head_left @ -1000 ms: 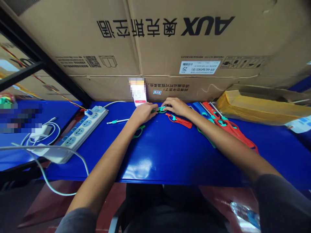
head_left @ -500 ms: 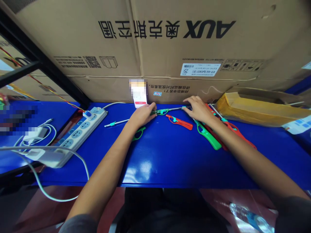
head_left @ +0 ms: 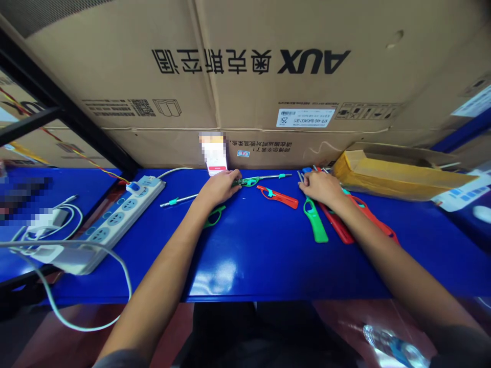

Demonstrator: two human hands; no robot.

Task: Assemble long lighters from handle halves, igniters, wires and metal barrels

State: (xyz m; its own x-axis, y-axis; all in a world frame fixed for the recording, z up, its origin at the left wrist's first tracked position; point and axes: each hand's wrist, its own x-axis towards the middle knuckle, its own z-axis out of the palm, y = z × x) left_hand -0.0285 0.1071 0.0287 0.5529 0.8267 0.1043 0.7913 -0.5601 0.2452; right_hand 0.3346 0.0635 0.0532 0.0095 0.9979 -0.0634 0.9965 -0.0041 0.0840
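Observation:
At the back of the blue table, my left hand (head_left: 222,186) is closed around the handle end of a green long-necked lighter (head_left: 251,181), whose metal tube points right. A second green lighter (head_left: 215,217) lies partly under my left wrist. My right hand (head_left: 320,185) has its fingers bent round the metal neck of another green lighter (head_left: 316,225); its fingertips are partly hidden. Red long lighters (head_left: 339,225) lie under and beside the right wrist. A short red lighter (head_left: 282,198) rests between my hands, touched by neither.
A lit phone (head_left: 215,158) leans on the large cardboard box (head_left: 245,102) behind the table. A white power strip (head_left: 118,217) with cables lies at left. An open yellow-taped carton (head_left: 399,176) stands at right. Below the table edge is a plastic bottle (head_left: 395,347).
My right hand has moved right, from the tip of the left-held lighter's tube to the other green lighter's neck. That lighter has turned slightly. My left hand keeps its hold.

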